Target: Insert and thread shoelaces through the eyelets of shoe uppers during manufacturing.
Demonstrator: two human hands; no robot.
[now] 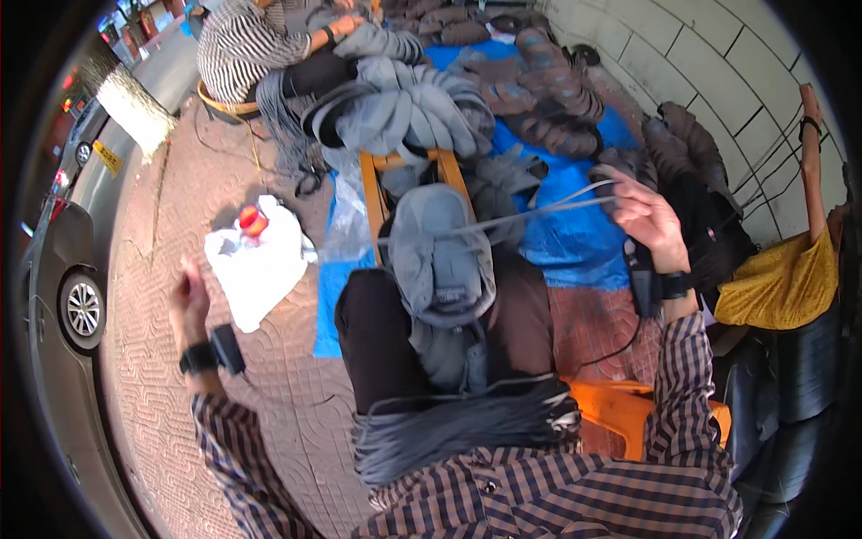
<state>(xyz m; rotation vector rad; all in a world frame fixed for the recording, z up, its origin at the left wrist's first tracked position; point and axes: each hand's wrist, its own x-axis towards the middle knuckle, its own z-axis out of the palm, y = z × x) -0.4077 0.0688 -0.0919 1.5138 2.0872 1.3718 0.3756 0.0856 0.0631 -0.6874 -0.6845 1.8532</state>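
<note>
A grey shoe upper (pixel 437 260) lies on my lap, between my knees. A pale grey cord (pixel 539 211) runs taut from it up to my right hand (pixel 648 218), which is raised to the right and pinches the cord's end. My left hand (pixel 189 296) is lifted far out to the left with its fingers closed; whether it holds a cord end I cannot tell. A bundle of grey cords (pixel 458 422) rests across my lap near my checked shirt.
A heap of grey and brown shoe uppers (pixel 422 108) covers a blue tarp (pixel 575 225) ahead. A person in a striped top (pixel 247 45) sits beyond it; another in yellow (pixel 781 274) sits at right. A white cloth (pixel 256 260), a wooden stand (pixel 377 189), an orange stool (pixel 620 409) and a parked car (pixel 63 296) surround me.
</note>
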